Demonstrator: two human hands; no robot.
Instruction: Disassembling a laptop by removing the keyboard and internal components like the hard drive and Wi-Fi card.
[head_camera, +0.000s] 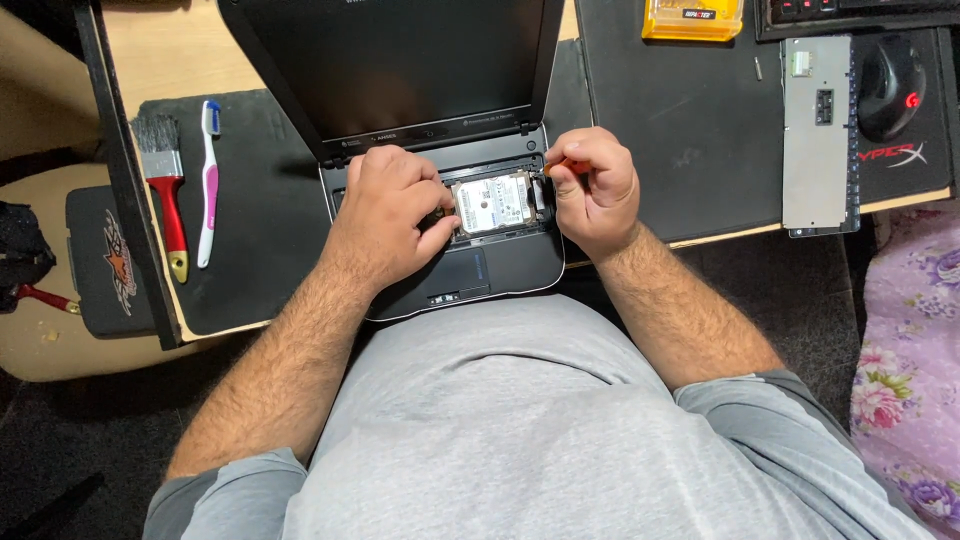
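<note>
The hard drive (491, 203) lies flat in the open bay of the small laptop (520, 262), near the front edge of the table (150, 50), its long axis running left to right. Our left hand (392, 205) rests on the bay's left side, its thumb touching the drive's left edge. Our right hand (594, 184) is curled shut around an orange-handled tool (553, 168), just beside the drive's right edge. The drive lies between both hands, about equally near. A brush (165, 185) and toothbrush (208, 180) lie well apart, toward the left edge.
</note>
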